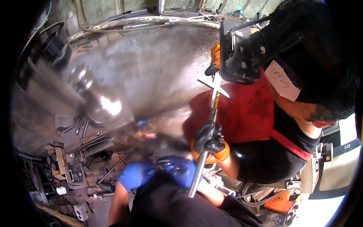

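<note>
Close together at the lower middle are my left hand [137, 175] and my right hand [177, 171], both in blue gloves. Blur and my dark clothing hide most of the fingers, so I cannot make out anything held. To their right, a co-worker's hand in a black and orange glove [208, 142] grips a steel rod-like tool holder [199, 172] with a gold-coloured drill bit [217, 99] at its upper end. The co-worker's other orange-gloved hand [214, 56] is by a caliper [215, 87], which lies along the bit.
A shiny round metal piece [104, 104] stands at the left beside a plate with wrenches [84, 126]. The wide grey metal surface [151, 64] curves behind. The co-worker's red apron [242, 113] and black headgear [242, 53] fill the right. Tools and parts clutter the lower left.
</note>
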### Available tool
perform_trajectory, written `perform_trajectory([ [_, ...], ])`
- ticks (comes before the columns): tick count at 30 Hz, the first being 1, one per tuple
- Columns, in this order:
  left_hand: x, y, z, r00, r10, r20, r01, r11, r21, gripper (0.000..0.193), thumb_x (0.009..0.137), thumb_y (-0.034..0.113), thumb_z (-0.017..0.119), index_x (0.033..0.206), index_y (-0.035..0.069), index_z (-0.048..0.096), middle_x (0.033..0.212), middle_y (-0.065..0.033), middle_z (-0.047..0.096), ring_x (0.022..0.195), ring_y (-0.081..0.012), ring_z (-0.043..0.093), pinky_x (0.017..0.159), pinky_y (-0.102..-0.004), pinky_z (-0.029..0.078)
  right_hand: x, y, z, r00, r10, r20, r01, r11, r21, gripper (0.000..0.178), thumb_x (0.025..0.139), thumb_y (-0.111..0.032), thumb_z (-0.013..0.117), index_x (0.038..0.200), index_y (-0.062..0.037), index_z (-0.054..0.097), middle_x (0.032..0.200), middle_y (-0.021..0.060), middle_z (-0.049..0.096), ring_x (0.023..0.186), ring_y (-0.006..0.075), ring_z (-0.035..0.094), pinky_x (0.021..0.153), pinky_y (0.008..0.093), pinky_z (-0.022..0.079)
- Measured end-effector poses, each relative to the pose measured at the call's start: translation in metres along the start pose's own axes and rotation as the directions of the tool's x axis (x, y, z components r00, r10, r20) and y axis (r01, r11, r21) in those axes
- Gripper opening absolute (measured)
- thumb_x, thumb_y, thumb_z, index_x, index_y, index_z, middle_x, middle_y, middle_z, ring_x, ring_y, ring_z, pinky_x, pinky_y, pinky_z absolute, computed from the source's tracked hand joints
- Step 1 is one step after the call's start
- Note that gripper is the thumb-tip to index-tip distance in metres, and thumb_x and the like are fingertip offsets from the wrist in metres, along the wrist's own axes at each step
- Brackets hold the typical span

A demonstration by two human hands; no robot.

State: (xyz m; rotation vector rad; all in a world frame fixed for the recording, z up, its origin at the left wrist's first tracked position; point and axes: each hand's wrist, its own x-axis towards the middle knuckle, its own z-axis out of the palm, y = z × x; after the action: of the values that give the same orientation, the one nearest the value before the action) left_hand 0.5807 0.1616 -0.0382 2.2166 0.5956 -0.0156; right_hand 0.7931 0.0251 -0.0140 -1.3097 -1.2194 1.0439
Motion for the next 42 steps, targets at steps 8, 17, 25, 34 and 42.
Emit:
perform_trajectory([
  [8, 0.003, 0.003, -0.006, 0.999, -0.007, 0.037, 0.007, 1.000, -0.010, 0.029, 0.089, 0.028, 0.064, 0.109, 0.009, 0.071, 0.099, -0.0199, 0.071, 0.090, -0.0391, 0.067, 0.080, -0.0452, 0.054, 0.004, -0.003, 0.002, 1.000, -0.029, -0.004, 0.029, 0.998, -0.063, 0.029, 0.102, -0.016, 0.057, 0.126, -0.0033, 0.064, 0.118, 0.0141, 0.067, 0.113, 0.0243, 0.064, 0.099, 0.0359, 0.050],
  [17, 0.002, 0.001, -0.007, 0.998, -0.014, 0.056, 0.014, 1.000, 0.010, 0.028, 0.088, 0.022, 0.068, 0.108, 0.003, 0.069, 0.102, -0.0207, 0.070, 0.095, -0.0374, 0.068, 0.084, -0.0416, 0.053, 0.007, -0.003, 0.001, 0.998, -0.066, 0.019, 0.066, 0.997, -0.039, 0.028, 0.101, -0.016, 0.057, 0.124, -0.0026, 0.065, 0.118, 0.0151, 0.068, 0.112, 0.0245, 0.064, 0.099, 0.0370, 0.050],
  [25, 0.000, -0.004, -0.004, 0.998, -0.029, 0.051, 0.029, 1.000, 0.001, 0.030, 0.088, 0.022, 0.068, 0.109, 0.002, 0.069, 0.101, -0.0215, 0.070, 0.094, -0.0377, 0.068, 0.084, -0.0419, 0.053, 0.006, 0.001, 0.006, 0.994, -0.106, -0.014, 0.106, 0.994, 0.004, 0.027, 0.100, -0.014, 0.059, 0.122, -0.0006, 0.066, 0.115, 0.0154, 0.070, 0.108, 0.0255, 0.066, 0.097, 0.0379, 0.051],
  [34, -0.001, 0.008, -0.013, 0.999, -0.024, 0.047, 0.022, 0.999, 0.034, 0.031, 0.084, 0.020, 0.069, 0.110, 0.004, 0.070, 0.101, -0.0214, 0.070, 0.094, -0.0394, 0.067, 0.083, -0.0431, 0.053, 0.002, 0.010, 0.013, 0.991, 0.127, -0.036, -0.120, 0.979, 0.165, 0.026, 0.097, -0.015, 0.064, 0.118, -0.0018, 0.069, 0.111, 0.0151, 0.072, 0.103, 0.0244, 0.068, 0.094, 0.0371, 0.053],
  [42, 0.001, 0.005, -0.011, 0.998, -0.023, 0.054, 0.019, 0.998, 0.060, 0.031, 0.083, 0.019, 0.069, 0.110, 0.004, 0.069, 0.100, -0.0211, 0.070, 0.094, -0.0397, 0.066, 0.082, -0.0438, 0.053, 0.001, 0.010, 0.014, 0.995, -0.020, -0.095, 0.024, 0.999, 0.044, 0.027, 0.095, -0.014, 0.066, 0.119, -0.0020, 0.070, 0.112, 0.0149, 0.072, 0.103, 0.0227, 0.068, 0.094, 0.0368, 0.053],
])
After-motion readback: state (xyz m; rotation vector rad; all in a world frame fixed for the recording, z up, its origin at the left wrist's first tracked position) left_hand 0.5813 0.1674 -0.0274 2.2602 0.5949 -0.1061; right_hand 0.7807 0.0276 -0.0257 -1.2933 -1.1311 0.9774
